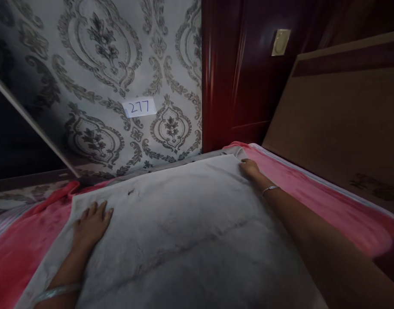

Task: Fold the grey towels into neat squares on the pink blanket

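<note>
A greyish-white cloth (pixel 190 214) lies spread over a pink and red blanket (pixel 300 189), with a faint crease across its middle and a small dark mark near its far edge. My left hand (pixel 92 223) rests flat on the cloth near its far left corner, fingers spread. At the far right corner, my right hand (pixel 250 168) has its fingers curled onto the cloth's edge; the fingertips are partly hidden. Each wrist wears a bangle.
A patterned wallpapered wall (pixel 171 64) rises behind the bed, bearing a paper label (pixel 140 107) marked 277. Dark red wooden panelling (pixel 229 77) stands beside it. A large cardboard sheet or box (pixel 341 111) leans at the right. A dark panel (pixel 19 128) with a pale edge is at left.
</note>
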`<state>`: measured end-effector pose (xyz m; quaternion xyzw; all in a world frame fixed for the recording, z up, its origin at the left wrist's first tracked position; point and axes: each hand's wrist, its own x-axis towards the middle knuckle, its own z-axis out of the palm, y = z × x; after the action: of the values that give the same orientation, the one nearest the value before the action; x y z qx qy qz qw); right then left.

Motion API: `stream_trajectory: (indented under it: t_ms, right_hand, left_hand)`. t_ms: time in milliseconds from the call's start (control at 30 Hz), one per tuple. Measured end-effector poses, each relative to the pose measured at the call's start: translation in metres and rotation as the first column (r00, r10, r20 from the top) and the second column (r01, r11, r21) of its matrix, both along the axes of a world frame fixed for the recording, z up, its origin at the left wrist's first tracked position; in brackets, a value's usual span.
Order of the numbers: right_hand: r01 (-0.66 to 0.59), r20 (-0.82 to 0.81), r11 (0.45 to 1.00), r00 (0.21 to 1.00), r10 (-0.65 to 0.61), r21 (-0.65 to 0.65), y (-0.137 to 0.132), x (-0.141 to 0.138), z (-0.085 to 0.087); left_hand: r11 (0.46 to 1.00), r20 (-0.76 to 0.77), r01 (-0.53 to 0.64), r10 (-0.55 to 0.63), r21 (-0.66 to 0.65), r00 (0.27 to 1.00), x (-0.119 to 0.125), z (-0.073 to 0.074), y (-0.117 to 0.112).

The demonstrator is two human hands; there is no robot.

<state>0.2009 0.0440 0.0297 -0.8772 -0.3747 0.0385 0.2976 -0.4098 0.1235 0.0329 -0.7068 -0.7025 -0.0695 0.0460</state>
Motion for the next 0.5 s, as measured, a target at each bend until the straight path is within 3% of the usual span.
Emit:
stream_trajectory:
  t_ms: [167, 300, 500]
  right_hand:
    - [-0.096, 0.066, 0.994, 0.994, 0.093, 0.054, 0.037, 0.007, -0.007]
    - [-0.170, 0.241, 0.974, 0.962, 0.130, 0.152, 0.059, 0.026, -0.013]
    - [-0.194, 0.226, 0.975, 0.960, 0.166, 0.110, 0.079, 0.049, -0.043]
  left_hand:
    - [0.999, 0.014, 0.017, -0.016, -0.039, 1.000, -0.001, -0.002, -0.001]
    - [0.998, -0.014, 0.010, -0.011, -0.069, 1.000, -0.002, -0.004, 0.000]
    - [0.994, -0.058, -0.046, 0.040, -0.101, 0.998, -0.003, -0.006, 0.005]
